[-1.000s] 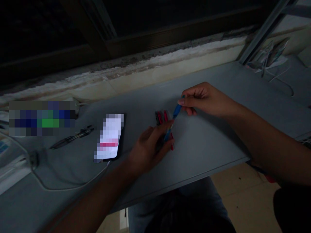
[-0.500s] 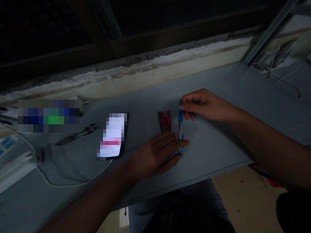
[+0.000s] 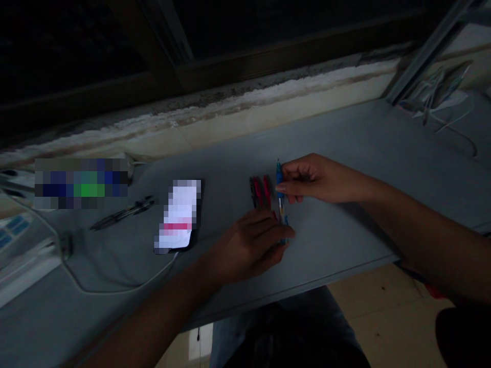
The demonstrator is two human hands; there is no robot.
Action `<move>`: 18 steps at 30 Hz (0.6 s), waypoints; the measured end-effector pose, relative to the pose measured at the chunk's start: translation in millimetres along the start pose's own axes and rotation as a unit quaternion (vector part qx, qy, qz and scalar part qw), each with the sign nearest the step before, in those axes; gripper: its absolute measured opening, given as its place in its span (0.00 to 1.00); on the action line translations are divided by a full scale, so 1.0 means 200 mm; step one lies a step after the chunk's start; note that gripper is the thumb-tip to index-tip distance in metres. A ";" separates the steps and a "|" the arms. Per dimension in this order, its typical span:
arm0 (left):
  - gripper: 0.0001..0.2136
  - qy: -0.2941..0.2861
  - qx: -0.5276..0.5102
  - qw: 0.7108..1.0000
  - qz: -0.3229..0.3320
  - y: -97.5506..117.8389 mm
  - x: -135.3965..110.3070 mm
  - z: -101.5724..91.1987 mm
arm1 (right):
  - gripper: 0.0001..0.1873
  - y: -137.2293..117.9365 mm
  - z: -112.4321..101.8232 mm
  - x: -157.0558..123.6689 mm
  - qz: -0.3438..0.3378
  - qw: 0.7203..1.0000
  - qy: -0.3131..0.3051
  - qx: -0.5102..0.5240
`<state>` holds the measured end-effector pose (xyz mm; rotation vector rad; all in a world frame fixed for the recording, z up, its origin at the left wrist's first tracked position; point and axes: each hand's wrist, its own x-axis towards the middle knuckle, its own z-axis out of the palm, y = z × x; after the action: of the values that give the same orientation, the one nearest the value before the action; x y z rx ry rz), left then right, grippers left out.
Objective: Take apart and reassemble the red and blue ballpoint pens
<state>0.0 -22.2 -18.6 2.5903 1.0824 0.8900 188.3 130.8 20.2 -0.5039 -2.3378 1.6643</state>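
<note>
A blue pen [image 3: 281, 197] with a clear middle section stands nearly upright above the grey desk [image 3: 337, 230]. My right hand [image 3: 316, 179] pinches its upper part between thumb and fingers. My left hand [image 3: 249, 247] lies across its lower end, and the fingers hide part of the barrel. Just left of the blue pen, several red and black pens [image 3: 260, 191] lie side by side, touching my left fingertips or nearly so. A lit phone [image 3: 178, 217] with a blurred screen lies left of my left hand, its cable running from the lower end.
A black pen [image 3: 125, 213] lies on the desk left of the phone. A pixelated object [image 3: 80, 184] stands at the far left. Cables and papers [image 3: 437, 97] sit at the far right. A stained white sill and dark window frame run behind the desk.
The blue pen has tilted slightly, its top now leaning left. My right hand has dropped lower and moved left, and my left hand has drawn back a little toward me.
</note>
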 end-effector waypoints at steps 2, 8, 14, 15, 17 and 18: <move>0.07 0.000 0.001 1.000 0.000 0.00 0.00 0.00 | 0.17 0.00 0.00 0.00 -0.003 1.000 0.005 -0.008; 0.06 -0.014 0.000 1.000 0.016 0.00 0.01 0.01 | 0.16 -0.01 0.02 -0.01 -0.011 0.999 -0.007 -0.035; 0.07 -0.011 -0.002 1.000 0.003 0.00 0.00 0.00 | 0.15 -0.01 0.01 -0.01 0.000 0.999 0.004 -0.036; 0.07 -0.012 -0.001 1.000 0.004 0.00 0.00 0.00 | 0.15 -0.01 0.01 -0.01 0.003 0.999 0.004 -0.039; 0.06 -0.009 0.000 1.000 0.012 0.01 0.00 0.01 | 0.16 0.00 0.01 -0.01 0.007 0.999 0.003 -0.042; 0.06 -0.005 0.001 1.000 0.017 0.02 0.00 0.01 | 0.16 0.00 0.02 -0.01 0.009 0.999 0.002 -0.041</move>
<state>2.7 -24.7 -18.3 2.6192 1.0409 0.8841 188.1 127.4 18.8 -0.5455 -2.4131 1.5793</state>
